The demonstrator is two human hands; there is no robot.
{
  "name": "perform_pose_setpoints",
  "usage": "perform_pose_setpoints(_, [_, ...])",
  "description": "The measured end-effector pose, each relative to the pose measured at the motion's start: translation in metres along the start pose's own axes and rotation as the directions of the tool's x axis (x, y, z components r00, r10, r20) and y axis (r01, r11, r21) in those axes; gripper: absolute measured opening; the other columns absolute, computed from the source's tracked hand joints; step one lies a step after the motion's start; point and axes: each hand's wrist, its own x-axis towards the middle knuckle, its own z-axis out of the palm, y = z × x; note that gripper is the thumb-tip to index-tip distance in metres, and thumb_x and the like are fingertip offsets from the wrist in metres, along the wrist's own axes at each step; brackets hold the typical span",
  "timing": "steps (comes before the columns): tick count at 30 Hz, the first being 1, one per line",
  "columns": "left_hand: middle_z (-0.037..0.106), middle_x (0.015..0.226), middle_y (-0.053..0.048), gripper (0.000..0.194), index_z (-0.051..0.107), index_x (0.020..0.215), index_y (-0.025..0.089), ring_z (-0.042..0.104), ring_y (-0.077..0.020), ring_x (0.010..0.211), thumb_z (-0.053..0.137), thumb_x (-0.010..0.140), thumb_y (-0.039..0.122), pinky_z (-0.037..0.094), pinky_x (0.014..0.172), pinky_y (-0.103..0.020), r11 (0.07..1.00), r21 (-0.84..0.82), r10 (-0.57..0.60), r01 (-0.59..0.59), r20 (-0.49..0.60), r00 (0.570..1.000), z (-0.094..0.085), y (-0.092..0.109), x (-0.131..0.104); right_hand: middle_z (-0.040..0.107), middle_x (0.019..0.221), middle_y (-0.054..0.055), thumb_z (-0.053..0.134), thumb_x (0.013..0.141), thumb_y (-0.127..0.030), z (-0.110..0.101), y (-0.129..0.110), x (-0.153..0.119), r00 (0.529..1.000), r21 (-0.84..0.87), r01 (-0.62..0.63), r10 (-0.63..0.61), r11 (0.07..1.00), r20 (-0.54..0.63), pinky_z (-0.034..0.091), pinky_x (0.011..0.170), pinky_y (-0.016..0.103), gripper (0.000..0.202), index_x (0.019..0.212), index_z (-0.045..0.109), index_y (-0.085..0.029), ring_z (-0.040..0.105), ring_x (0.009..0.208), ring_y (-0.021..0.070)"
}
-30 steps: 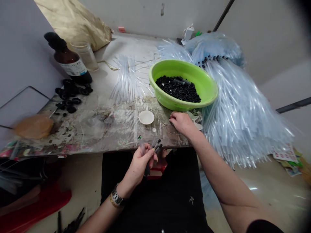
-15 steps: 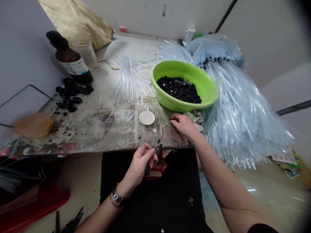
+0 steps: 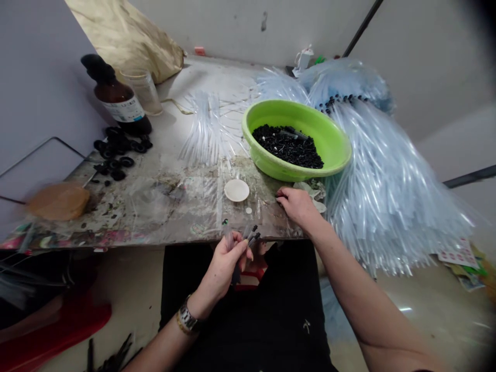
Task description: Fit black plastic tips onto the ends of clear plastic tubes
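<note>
My left hand (image 3: pixel 228 258) is closed round several clear tubes with black tips (image 3: pixel 253 235), at the table's front edge. To the right, my right hand (image 3: pixel 296 204) rests low over the tabletop with its fingers pinched; a small dark thing shows at the fingertips, too small to name. Just behind that hand stands a green bowl (image 3: pixel 263 163) holding many small black parts (image 3: pixel 287 150). A small white dish (image 3: pixel 236 190) lies between the hands, with a little white disc (image 3: pixel 248 211) in front of it.
Bundled clear tubes (image 3: pixel 387 191) hang over the right side, and loose tubes (image 3: pixel 205 129) lie behind the dish. At the left are a brown bottle (image 3: pixel 120 106), a clear beaker (image 3: pixel 145 93), black rings (image 3: pixel 116 150) and a round tan block (image 3: pixel 58 200).
The whole view has shifted slightly, with the scene sitting a little lower and to the right. Both hands keep nearly the same places and poses.
</note>
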Motion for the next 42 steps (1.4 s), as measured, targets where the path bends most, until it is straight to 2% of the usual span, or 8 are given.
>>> perform_pose_setpoints(6, [0.061,0.063,0.003,0.019,0.043,0.081,0.019,0.043,-0.0045,0.042,0.057,0.086,0.030,0.031,0.045,-0.017,1.000,-0.006,0.023,-0.023,0.017,1.000,-0.001,0.001,0.001,0.072,0.079,0.003,0.055,0.081,-0.019,-0.008,-0.006,-0.004,0.998,0.103,0.018,-0.012,0.994,-0.062,0.042,0.068,0.027,0.014,0.081,0.068,-0.021,0.062,0.073,0.0178])
perform_pose_setpoints(11, [0.061,0.064,0.003,0.020,0.044,0.082,0.020,0.044,-0.0048,0.042,0.058,0.086,0.032,0.031,0.044,-0.017,0.999,-0.003,0.039,-0.039,0.017,0.999,-0.002,0.001,0.002,0.067,0.066,-0.002,0.058,0.078,-0.020,-0.014,-0.030,0.002,0.990,0.374,0.109,-0.065,0.921,-0.129,0.040,0.063,0.023,0.008,0.072,0.064,-0.019,0.059,0.063,0.0139])
perform_pose_setpoints(14, [0.061,0.063,0.003,0.020,0.044,0.083,0.019,0.043,-0.0050,0.042,0.058,0.086,0.033,0.031,0.044,-0.017,0.999,0.001,0.046,-0.046,0.014,0.999,-0.003,0.000,0.001,0.065,0.066,-0.002,0.057,0.079,-0.019,-0.011,-0.047,0.009,0.980,0.408,0.187,-0.138,0.894,-0.146,0.040,0.063,0.023,0.008,0.073,0.063,-0.018,0.057,0.063,0.0133])
perform_pose_setpoints(22, [0.060,0.059,0.004,0.026,0.042,0.078,0.020,0.042,-0.0057,0.041,0.063,0.081,0.035,0.030,0.043,-0.018,1.000,-0.005,0.029,-0.030,-0.030,0.999,-0.005,0.005,-0.004,0.063,0.081,0.003,0.054,0.085,-0.018,0.006,-0.074,0.035,0.920,0.176,0.390,-0.372,0.904,-0.124,0.039,0.075,0.025,0.013,0.076,0.064,-0.017,0.055,0.080,0.0165])
perform_pose_setpoints(29, [0.060,0.058,0.004,0.026,0.043,0.077,0.019,0.041,-0.0055,0.040,0.063,0.079,0.035,0.029,0.042,-0.017,1.000,-0.020,0.019,-0.020,-0.048,0.999,-0.003,0.008,-0.007,0.061,0.087,0.008,0.050,0.088,-0.018,0.015,-0.093,0.045,0.893,-0.119,0.449,-0.448,0.886,0.032,0.037,0.077,0.029,0.019,0.081,0.067,-0.017,0.051,0.087,0.0207])
perform_pose_setpoints(34, [0.061,0.058,0.003,0.022,0.043,0.078,0.019,0.042,-0.0053,0.040,0.061,0.080,0.032,0.030,0.043,-0.017,0.999,-0.022,0.026,-0.027,-0.048,0.999,-0.004,0.008,-0.007,0.063,0.091,0.011,0.050,0.089,-0.019,0.016,-0.098,0.049,0.892,-0.271,0.448,-0.447,0.852,0.070,0.037,0.075,0.032,0.018,0.085,0.068,-0.014,0.050,0.090,0.0230])
perform_pose_setpoints(38, [0.061,0.058,0.003,0.023,0.044,0.078,0.019,0.043,-0.0055,0.040,0.062,0.080,0.033,0.030,0.043,-0.017,0.999,-0.018,0.028,-0.029,-0.057,0.998,-0.006,0.006,-0.006,0.064,0.090,0.012,0.048,0.088,-0.015,0.013,-0.098,0.045,0.898,-0.293,0.435,-0.432,0.851,0.080,0.037,0.074,0.033,0.020,0.084,0.068,-0.014,0.051,0.089,0.0238])
perform_pose_setpoints(42, [0.061,0.059,0.003,0.023,0.045,0.079,0.019,0.043,-0.0060,0.041,0.063,0.080,0.033,0.030,0.043,-0.018,1.000,-0.008,0.030,-0.030,-0.041,0.999,-0.007,0.004,-0.004,0.064,0.086,0.009,0.050,0.087,-0.017,0.014,-0.100,0.041,0.894,-0.216,0.448,-0.439,0.868,0.091,0.038,0.073,0.031,0.019,0.081,0.068,-0.016,0.053,0.085,0.0221])
